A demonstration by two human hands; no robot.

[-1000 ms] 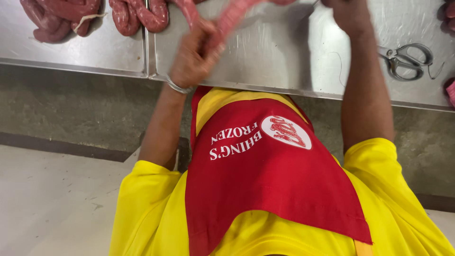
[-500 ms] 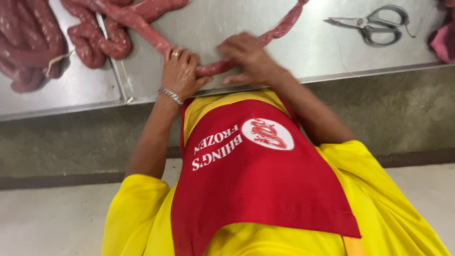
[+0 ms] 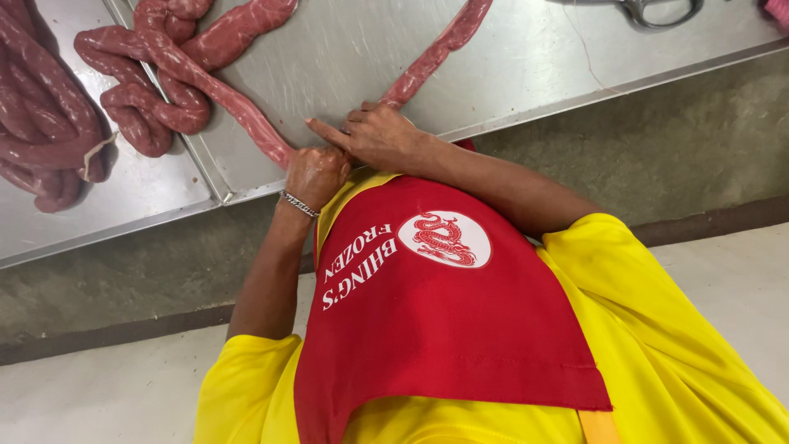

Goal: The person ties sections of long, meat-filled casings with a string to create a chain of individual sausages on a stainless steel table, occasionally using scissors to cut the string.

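Long reddish-brown raw sausage rope [image 3: 246, 111] pinched at the table's [image 3: 526, 66] near edge.
My left hand [image 3: 315, 173] is clamped on it; my right hand [image 3: 374, 136] grips it just beside.

Steel table [image 3: 526, 66], grey concrete base [image 3: 657, 148], pale floor [image 3: 99, 395].

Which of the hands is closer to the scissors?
The right hand. It rests on the sausage rope at the steel table's edge, nearer the scissors at the top right. The left hand, wearing a bracelet, sits beside it, farther away.
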